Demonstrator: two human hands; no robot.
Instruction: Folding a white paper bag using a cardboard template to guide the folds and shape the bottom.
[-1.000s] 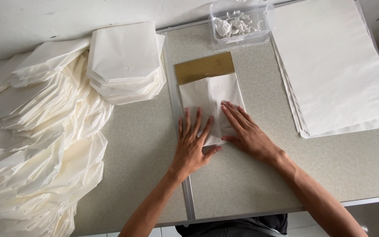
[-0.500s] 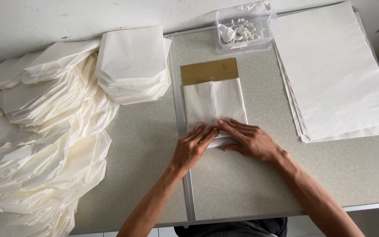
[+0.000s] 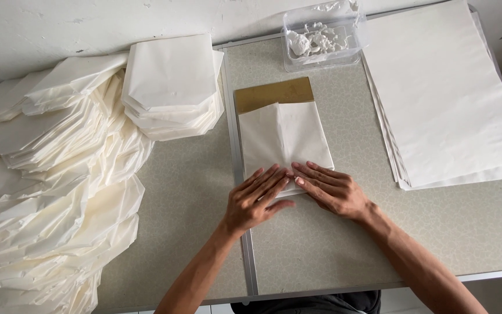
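Observation:
A folded white paper sheet (image 3: 283, 139) lies on the grey table (image 3: 332, 244), wrapped over a flat gold-brown board (image 3: 273, 94) whose far end sticks out. My left hand (image 3: 255, 200) and my right hand (image 3: 331, 189) lie flat side by side on the paper's near edge, fingers spread, fingertips meeting at the middle. Both press down on the fold; neither hand grips anything.
A stack of flat white sheets (image 3: 445, 93) lies at the right. A clear plastic box (image 3: 321, 38) with white bits stands at the back. A neat pile of folded paper bags (image 3: 172, 87) and a large loose heap of them (image 3: 47, 192) fill the left.
Both hands have slid toward me from the paper's middle to its near edge and come together. The view has shifted slightly.

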